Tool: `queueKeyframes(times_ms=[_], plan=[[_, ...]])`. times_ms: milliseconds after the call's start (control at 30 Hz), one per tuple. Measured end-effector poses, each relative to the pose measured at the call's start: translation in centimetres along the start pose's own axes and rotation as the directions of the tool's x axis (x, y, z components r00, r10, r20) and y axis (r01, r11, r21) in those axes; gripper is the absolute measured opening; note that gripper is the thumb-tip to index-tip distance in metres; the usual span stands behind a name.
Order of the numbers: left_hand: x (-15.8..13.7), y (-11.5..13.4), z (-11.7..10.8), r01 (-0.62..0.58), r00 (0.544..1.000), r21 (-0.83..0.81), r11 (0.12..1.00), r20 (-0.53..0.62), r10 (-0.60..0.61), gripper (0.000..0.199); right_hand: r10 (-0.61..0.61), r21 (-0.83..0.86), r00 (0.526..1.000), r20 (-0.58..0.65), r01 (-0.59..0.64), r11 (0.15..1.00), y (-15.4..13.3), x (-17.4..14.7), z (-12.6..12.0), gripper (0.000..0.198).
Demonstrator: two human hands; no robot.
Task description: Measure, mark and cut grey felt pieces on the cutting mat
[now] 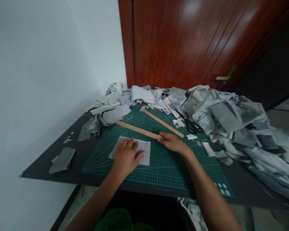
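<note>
My left hand (128,154) lies flat with fingers spread on a light grey piece of fabric (145,153). That fabric rests on a green cutting mat (168,175) printed with a grid. In my right hand (170,141) is one end of a wooden ruler (137,129), gripped between thumb and fingers. The ruler points to the upper left, just beyond the fabric's far edge. A second wooden ruler (163,123) lies slantwise on the mat farther back. Black-handled scissors (191,125) lie to its right, partly among scraps.
Heaped grey and white fabric scraps (231,112) line the back and right of the dark table (69,136). A folded grey piece (63,160) lies at the left. Behind stand a white wall (50,64) and a brown wooden door (173,45).
</note>
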State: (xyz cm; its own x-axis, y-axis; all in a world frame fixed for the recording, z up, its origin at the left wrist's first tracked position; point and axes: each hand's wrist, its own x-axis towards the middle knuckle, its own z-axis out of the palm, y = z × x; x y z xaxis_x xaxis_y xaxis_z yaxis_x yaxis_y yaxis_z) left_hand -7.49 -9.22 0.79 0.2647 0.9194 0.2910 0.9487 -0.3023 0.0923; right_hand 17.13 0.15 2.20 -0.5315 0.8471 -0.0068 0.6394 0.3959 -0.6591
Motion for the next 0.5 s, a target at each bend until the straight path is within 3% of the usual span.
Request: queueKeyframes(times_ms=[67, 133, 233, 300, 333, 433, 500], plan=[[0.0, 0.1, 0.0, 0.140, 0.990, 0.069, 0.988, -0.038, -0.138, 0.048, 0.036, 0.093, 0.998, -0.042, -0.032, 0.995, -0.3, 0.2, 0.1, 0.023], [0.0, -0.1, -0.1, 0.182, 0.981, 0.071, 0.981, -0.086, -0.175, 0.049, 0.092, 0.209, 0.994, -0.053, -0.079, 0.975, -0.5, 0.3, 0.4, 0.028], [0.0, -1.1, -0.4, 0.012, 0.996, -0.005, 1.000, -0.090, -0.012, 0.038, 0.165, 0.419, 0.986, 0.002, -0.151, 0.895, -0.8, 0.5, 1.0, 0.033], [0.0, -1.9, -0.5, -0.143, 0.990, -0.076, 0.987, -0.001, 0.143, 0.031, 0.192, 0.554, 0.981, 0.042, -0.182, 0.812, -0.9, 0.7, 1.4, 0.038], [0.0, -2.1, -0.6, -0.163, 0.986, -0.088, 0.983, 0.032, 0.166, 0.032, 0.195, 0.613, 0.979, 0.054, -0.187, 0.768, -0.9, 0.8, 1.5, 0.040], [0.0, -2.1, -0.7, -0.048, 0.997, -0.007, 0.999, 0.063, 0.048, 0.040, 0.172, 0.716, 0.983, 0.064, -0.165, 0.678, -1.1, 0.8, 1.5, 0.046], [0.0, -1.7, -0.7, 0.043, 0.997, 0.061, 0.997, 0.060, -0.047, 0.041, 0.158, 0.699, 0.983, 0.089, -0.175, 0.694, -1.5, 0.6, 1.2, 0.046]])
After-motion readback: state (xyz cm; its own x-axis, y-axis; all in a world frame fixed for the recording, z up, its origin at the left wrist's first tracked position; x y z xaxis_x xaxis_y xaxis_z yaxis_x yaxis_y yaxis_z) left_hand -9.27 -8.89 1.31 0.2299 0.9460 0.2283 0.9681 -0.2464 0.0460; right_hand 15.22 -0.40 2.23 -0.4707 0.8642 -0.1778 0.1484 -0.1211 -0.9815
